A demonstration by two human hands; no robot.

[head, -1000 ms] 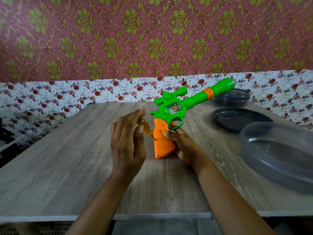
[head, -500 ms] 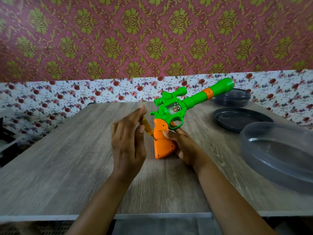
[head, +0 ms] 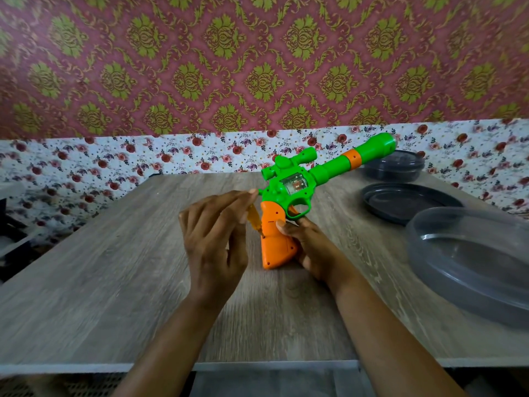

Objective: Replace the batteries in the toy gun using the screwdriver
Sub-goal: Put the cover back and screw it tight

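A green toy gun (head: 289,187) with an orange grip stands butt-down on the wooden table (head: 114,267), its barrel pointing up to the right. My right hand (head: 307,245) grips the orange handle from the right, thumb on its front face. A small screwdriver with a yellow handle (head: 254,219) has its tip against the left side of the grip. My left hand (head: 216,242) holds the screwdriver between its fingers and thumb; most of the tool is hidden behind that hand. No batteries are in sight.
A clear plastic dome lid (head: 472,265) lies at the right edge of the table. Behind it sit a black round tray (head: 406,202) and a dark lidded container (head: 398,167). Floral wallpaper backs the table.
The screwdriver's handle has tilted a little in my left fingers against the grip. The gun and my right hand stay where they were.
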